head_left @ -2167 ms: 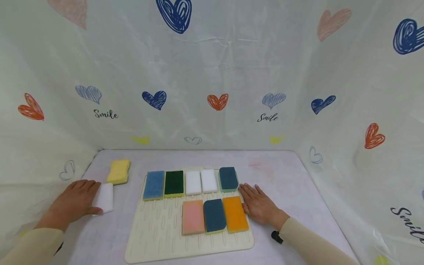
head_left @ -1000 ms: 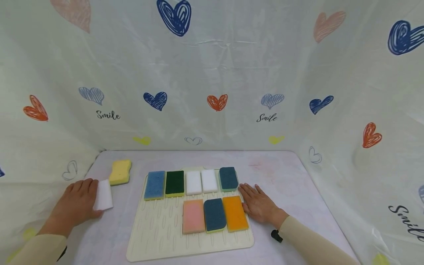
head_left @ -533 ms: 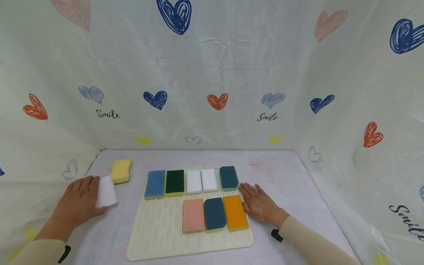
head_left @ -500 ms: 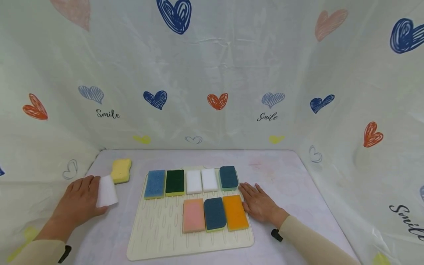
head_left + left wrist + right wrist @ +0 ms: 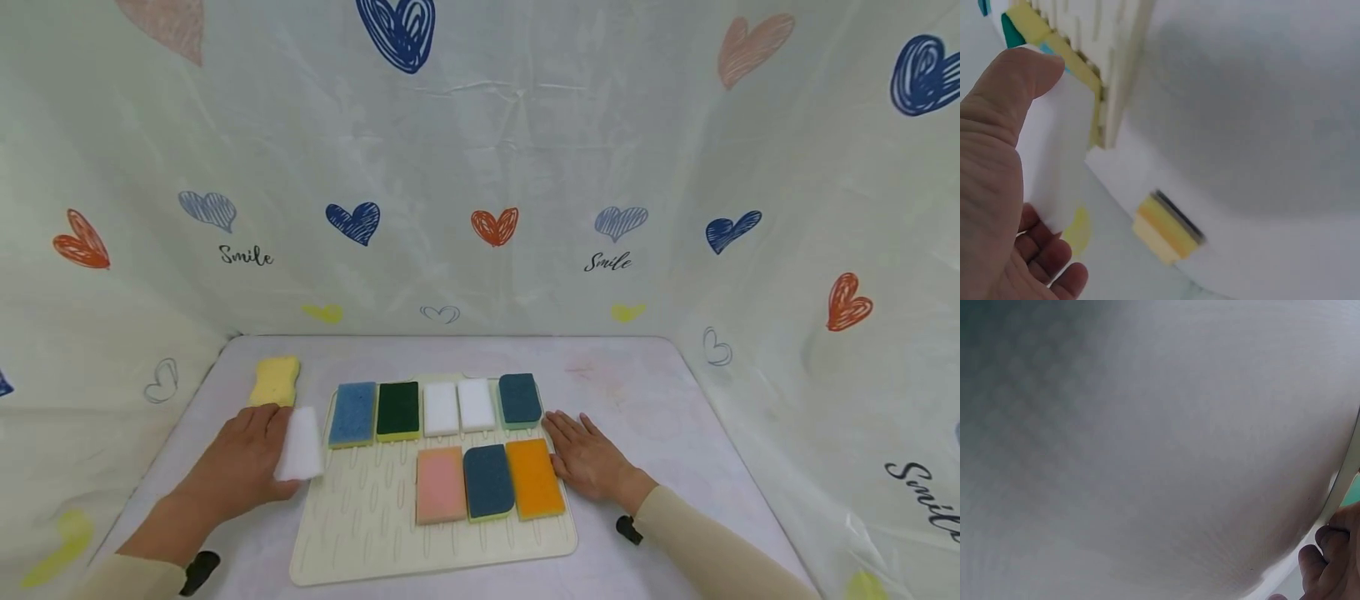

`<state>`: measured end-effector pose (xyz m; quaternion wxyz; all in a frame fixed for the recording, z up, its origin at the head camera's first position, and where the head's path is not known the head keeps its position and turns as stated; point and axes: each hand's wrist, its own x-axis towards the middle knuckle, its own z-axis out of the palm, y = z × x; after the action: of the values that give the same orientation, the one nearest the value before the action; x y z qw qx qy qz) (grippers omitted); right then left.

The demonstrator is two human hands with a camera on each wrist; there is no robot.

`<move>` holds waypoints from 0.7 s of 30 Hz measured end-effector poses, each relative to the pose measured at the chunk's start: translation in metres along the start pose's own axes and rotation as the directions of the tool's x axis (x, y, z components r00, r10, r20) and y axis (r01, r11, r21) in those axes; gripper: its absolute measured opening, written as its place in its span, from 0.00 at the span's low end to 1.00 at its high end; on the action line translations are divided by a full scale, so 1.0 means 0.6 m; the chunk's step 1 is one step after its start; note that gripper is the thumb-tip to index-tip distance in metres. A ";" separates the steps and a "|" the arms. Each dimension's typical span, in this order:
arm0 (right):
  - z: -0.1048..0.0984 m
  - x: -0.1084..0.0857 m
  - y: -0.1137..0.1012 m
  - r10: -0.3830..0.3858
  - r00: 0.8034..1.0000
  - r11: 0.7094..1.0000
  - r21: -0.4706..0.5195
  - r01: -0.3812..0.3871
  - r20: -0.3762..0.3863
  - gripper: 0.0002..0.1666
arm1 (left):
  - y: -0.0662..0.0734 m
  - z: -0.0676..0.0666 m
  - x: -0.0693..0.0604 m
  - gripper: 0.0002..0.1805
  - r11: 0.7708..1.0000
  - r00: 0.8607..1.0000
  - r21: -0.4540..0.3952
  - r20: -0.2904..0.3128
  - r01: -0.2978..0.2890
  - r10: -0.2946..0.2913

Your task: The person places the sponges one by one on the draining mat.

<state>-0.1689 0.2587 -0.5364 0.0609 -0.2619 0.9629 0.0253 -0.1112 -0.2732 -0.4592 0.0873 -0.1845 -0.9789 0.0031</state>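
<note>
My left hand (image 5: 234, 468) grips a white sponge (image 5: 302, 447) by its two ends, thumb on the near end and fingers on the far one. The left wrist view shows the white sponge (image 5: 1057, 144) raised off the table, beside the left edge of the cream ridged mat (image 5: 352, 533). My right hand (image 5: 594, 462) rests palm down on the table, fingers straight, touching the mat's right edge. In the right wrist view only some of its curved-looking fingers (image 5: 1329, 556) show at the lower right corner.
The mat's back row has blue (image 5: 352, 414), dark green (image 5: 398, 410), two white (image 5: 440, 408) and teal (image 5: 519, 400) sponges. In front lie pink (image 5: 440, 485), dark blue (image 5: 488, 481) and orange (image 5: 535, 477) ones. A yellow wavy sponge (image 5: 274, 380) lies at the table's back left.
My left hand has picked the white sponge up from the table's left side and carried it right, to the mat's left edge. The right hand stays in place.
</note>
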 end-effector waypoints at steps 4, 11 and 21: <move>-0.001 0.001 0.000 0.000 1.000 1.000 0.000 0.000 0.001 0.41 | 0.038 0.003 0.009 0.60 0.999 0.997 -0.045 0.076 -0.019 0.022; -0.002 -0.002 0.000 0.001 1.000 1.000 0.003 -0.001 -0.007 0.40 | 0.092 0.007 0.026 0.58 0.994 0.983 -0.099 0.174 -0.034 0.051; -0.002 0.000 -0.003 0.009 1.000 1.000 0.000 -0.009 -0.002 0.39 | 0.142 0.022 0.049 0.55 0.982 0.959 -0.170 0.254 -0.084 0.126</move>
<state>-0.1680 0.2571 -0.5354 0.0599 -0.2577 0.9640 0.0254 -0.1095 -0.1832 -0.4706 -0.0591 -0.2406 -0.9678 -0.0453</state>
